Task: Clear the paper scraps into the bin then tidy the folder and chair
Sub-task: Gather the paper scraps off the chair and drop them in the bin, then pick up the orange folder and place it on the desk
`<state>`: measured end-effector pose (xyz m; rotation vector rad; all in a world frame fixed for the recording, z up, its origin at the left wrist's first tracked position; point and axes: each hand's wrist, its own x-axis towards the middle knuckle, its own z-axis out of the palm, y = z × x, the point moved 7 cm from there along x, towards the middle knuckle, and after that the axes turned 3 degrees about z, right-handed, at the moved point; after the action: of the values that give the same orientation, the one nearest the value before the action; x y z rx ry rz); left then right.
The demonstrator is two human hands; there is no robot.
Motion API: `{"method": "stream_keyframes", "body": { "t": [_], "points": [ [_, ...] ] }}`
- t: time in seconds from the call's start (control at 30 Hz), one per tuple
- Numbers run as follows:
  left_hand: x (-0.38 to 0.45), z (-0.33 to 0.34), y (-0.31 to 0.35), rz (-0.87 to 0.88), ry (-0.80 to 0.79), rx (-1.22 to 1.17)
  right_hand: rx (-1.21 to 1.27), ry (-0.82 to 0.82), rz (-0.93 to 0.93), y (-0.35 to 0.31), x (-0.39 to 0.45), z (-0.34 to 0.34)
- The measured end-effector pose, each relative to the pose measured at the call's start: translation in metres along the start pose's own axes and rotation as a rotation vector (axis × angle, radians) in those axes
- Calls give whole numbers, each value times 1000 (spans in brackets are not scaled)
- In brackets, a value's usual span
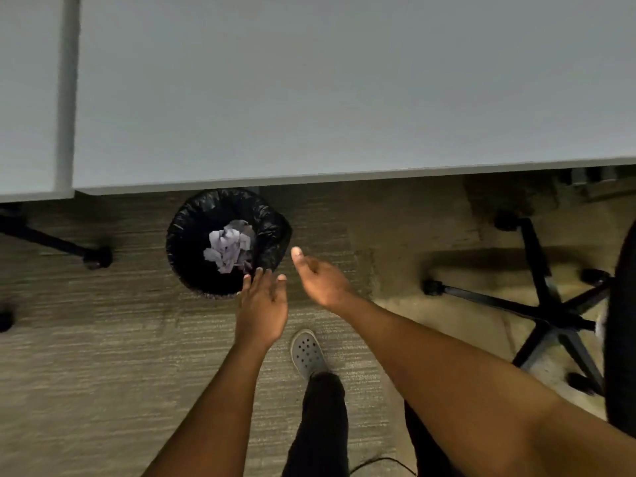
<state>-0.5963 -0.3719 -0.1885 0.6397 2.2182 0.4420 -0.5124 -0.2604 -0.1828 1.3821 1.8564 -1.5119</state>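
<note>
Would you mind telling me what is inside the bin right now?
Crumpled pale paper scraps lie in the black-lined bin. Whatever sits beneath them is covered, and the left hand hides part of its near rim.

floor: striped grey-brown carpet | furniture: pale desk above | light: dim

Carpet: bin (lined), chair.

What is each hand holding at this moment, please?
Left hand: open, holding nothing, beside the bin.
Right hand: open, holding nothing.
</note>
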Motion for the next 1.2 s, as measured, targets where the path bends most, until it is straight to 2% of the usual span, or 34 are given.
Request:
{"method": "stream_keyframes", "body": {
  "t": [0.17, 0.33, 0.53, 0.8, 1.03, 1.2],
  "points": [
    [-37, 19, 58, 77, -109, 96, -36, 52, -5, 26, -47, -42],
    [-87, 37, 141, 252, -168, 255, 36, 173, 1, 61, -118, -106],
    [-141, 78, 234, 450, -304, 366, 224, 385, 68, 119, -192, -191],
    [-218, 161, 368, 685, -505, 453, 487, 655, 183, 236, -283, -293],
    [-249, 254, 455, 629, -620, 397, 581, 810, 260, 348, -330, -359],
    [-249, 327, 491, 594, -672, 392, 676, 858, 428, 447, -336, -391]
  ]
}}
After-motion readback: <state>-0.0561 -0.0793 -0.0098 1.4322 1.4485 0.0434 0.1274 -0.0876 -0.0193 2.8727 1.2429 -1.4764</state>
